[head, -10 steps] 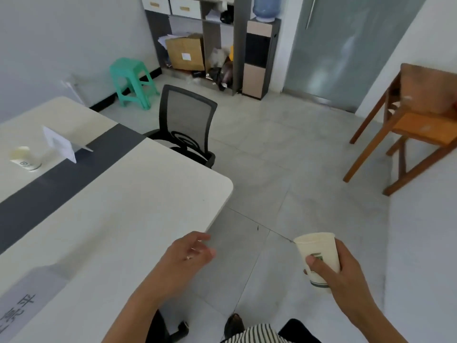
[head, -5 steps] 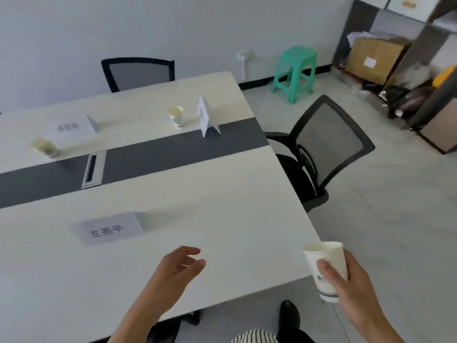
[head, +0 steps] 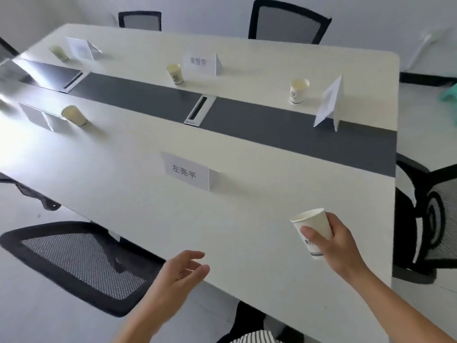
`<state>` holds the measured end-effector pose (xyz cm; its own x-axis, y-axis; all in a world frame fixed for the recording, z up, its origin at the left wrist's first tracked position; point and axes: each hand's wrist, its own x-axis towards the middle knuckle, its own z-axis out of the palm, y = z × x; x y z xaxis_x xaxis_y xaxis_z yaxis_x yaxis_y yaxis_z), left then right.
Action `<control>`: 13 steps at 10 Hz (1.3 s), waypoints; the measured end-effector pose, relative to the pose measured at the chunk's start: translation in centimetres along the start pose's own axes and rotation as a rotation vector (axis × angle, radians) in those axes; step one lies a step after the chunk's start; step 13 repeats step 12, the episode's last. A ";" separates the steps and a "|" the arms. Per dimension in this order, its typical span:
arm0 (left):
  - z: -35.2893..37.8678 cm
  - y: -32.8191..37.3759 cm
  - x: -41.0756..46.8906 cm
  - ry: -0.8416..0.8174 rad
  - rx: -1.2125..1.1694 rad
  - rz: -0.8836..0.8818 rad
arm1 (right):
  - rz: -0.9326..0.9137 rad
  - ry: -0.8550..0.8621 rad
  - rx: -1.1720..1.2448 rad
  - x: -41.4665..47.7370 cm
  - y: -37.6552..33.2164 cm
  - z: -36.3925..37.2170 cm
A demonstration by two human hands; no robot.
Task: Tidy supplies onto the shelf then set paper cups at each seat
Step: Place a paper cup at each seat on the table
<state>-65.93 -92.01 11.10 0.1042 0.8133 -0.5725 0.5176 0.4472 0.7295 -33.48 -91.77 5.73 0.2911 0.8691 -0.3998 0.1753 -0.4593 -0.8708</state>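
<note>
Moved in over bench (head: 247, 214) since 0.5 s ago: right grip (head: 343, 246) w/ paper cup (head: 314, 226), earlier out past the corner, now above near-right part. Holds paper cup upright, thumb across printed side, fingers curled round back, base looks clear of surface. Leaves left grip (head: 178, 273) slack, fingers loosely spread, nothing in it, over near edge. Shows four more cups standing on bench: near-left cup (head: 74, 116) just beside a blurred card, then far-left cup (head: 58, 53), far-middle cup (head: 175, 74) & far-right cup (head: 299, 91) beyond dark strip (head: 272, 125), each near a tent card. Puts name card (head: 185, 173) btwn paper cup & dark strip, well apart from paper cup. Has mesh chair (head: 81, 266) at lower left, by near edge.
</note>
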 end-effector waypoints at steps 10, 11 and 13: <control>-3.4 0.9 14.2 -0.053 0.022 -0.115 | -0.169 0.239 -0.388 24.6 -0.8 9.8; -3.5 0.9 13.3 -0.028 0.043 -0.102 | -0.145 0.181 -0.398 23.9 -1.4 9.3; -3.6 0.6 11.9 -0.010 0.046 -0.123 | -0.154 0.174 -0.405 22.7 -2.4 8.3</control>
